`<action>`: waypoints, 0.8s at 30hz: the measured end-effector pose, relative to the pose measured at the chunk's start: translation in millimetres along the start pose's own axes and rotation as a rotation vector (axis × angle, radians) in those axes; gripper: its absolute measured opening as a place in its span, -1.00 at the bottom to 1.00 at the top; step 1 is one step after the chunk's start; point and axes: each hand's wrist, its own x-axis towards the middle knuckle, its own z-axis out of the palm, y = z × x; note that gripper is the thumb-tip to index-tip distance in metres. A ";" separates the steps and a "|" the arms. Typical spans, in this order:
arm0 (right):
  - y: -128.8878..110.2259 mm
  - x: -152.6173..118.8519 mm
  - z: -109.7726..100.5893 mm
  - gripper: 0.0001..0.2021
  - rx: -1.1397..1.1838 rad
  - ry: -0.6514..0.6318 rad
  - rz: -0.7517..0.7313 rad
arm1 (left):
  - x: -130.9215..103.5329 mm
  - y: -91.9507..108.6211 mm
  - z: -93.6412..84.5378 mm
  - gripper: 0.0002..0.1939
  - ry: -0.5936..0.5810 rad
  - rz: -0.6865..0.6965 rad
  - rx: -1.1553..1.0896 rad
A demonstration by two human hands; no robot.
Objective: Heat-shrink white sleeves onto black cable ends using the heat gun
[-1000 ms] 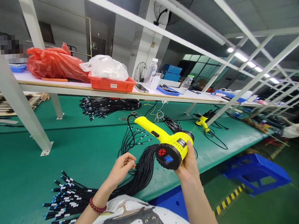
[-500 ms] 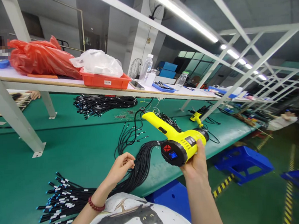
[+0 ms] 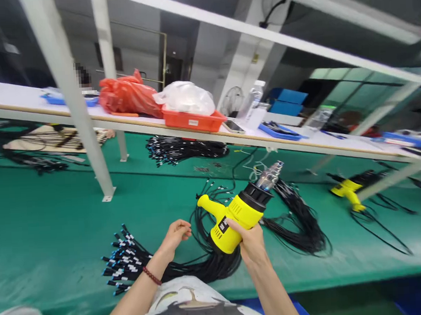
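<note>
My right hand (image 3: 251,243) is closed around the body of a yellow heat gun (image 3: 236,218). Its silver nozzle (image 3: 270,175) tilts up and away to the right, and its handle sticks out to the upper left. My left hand (image 3: 179,233), fingers loosely curled and thumb apart, hovers with nothing visible in it. Below both hands lies a thick bundle of black cables (image 3: 216,266), whose blue-tipped ends with white labels (image 3: 126,258) fan out at the left. Another black cable bundle (image 3: 306,230) curves on the bench to the right of the gun.
A white shelf (image 3: 141,125) runs above the green bench (image 3: 58,222), carrying a red tray (image 3: 194,122), a red bag (image 3: 128,96) and bottles. More cables (image 3: 182,149) lie beneath it. A second yellow heat gun (image 3: 348,190) rests at the right, beside a shelf post.
The view has swung right and down. The heat gun has turned in my right hand, from showing its rear display to showing its side and nozzle. My left hand stays empty.
</note>
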 end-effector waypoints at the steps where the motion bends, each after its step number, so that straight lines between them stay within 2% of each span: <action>1: 2.5 4.1 9.8 -0.41 0.013 -0.016 -0.024 | -0.1 0.7 -5.1 -0.82 0.043 0.012 -0.014; 6: -0.1 23.8 56.6 -0.39 0.100 -0.128 -0.237 | -4.0 6.2 -20.8 -0.88 0.208 0.046 -0.087; 8: 8.0 27.1 67.5 -0.36 0.100 -0.186 -0.245 | -4.4 6.8 -23.6 -0.90 0.251 0.051 -0.112; 11: 45.6 26.0 71.7 -0.38 0.047 -0.236 -0.129 | -3.9 5.3 -27.4 -0.89 0.321 0.052 -0.135; 14: 103.9 22.0 66.4 -0.41 -0.082 -0.323 -0.004 | -4.1 -0.2 -33.6 -0.89 0.396 0.052 -0.123; 18: 170.3 19.5 60.0 -0.39 -0.206 -0.351 -0.010 | -6.5 -15.1 -47.3 -0.89 0.485 0.055 -0.067; 21: 194.6 21.8 60.6 -0.38 -0.327 -0.368 -0.086 | -6.9 -30.0 -59.3 -0.87 0.533 0.048 -0.019; 24: 203.0 26.3 62.7 -0.37 -0.490 -0.340 -0.201 | -4.7 -45.1 -69.3 -0.86 0.535 0.030 0.034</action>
